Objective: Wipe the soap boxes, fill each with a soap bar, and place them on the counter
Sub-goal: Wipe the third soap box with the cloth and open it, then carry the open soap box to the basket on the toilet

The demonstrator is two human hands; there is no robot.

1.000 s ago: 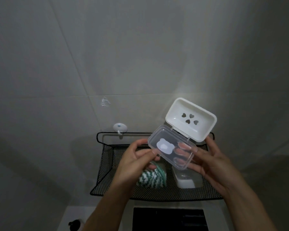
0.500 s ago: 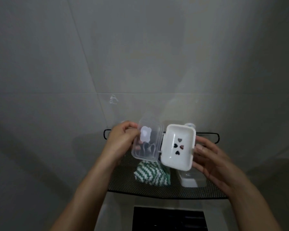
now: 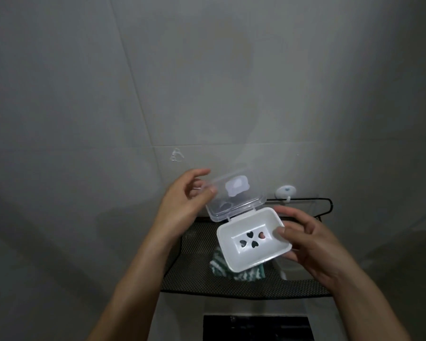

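Observation:
A white soap box (image 3: 253, 244) with heart-shaped drain holes is held open in front of me, hollow side up and with nothing in it. Its clear hinged lid (image 3: 236, 195) with a pale bear sticker stands up at the back. My right hand (image 3: 308, 239) grips the white base by its right end. My left hand (image 3: 182, 200) pinches the lid's left edge. Under the box, a green-and-white striped cloth (image 3: 231, 269) lies in the black mesh rack (image 3: 190, 267). A second white soap box (image 3: 290, 269) sits in the rack, mostly hidden by my right hand.
The rack hangs on a grey tiled wall from a round white hook (image 3: 285, 191). A transparent hook (image 3: 177, 155) is stuck to the tile higher up. Below the rack lies a pale counter edge (image 3: 177, 316) with a dark rectangular surface (image 3: 256, 328).
The open box has turned: the white base has come down to face up in my right hand, and the lid has swung up to the back, with my left hand holding its edge.

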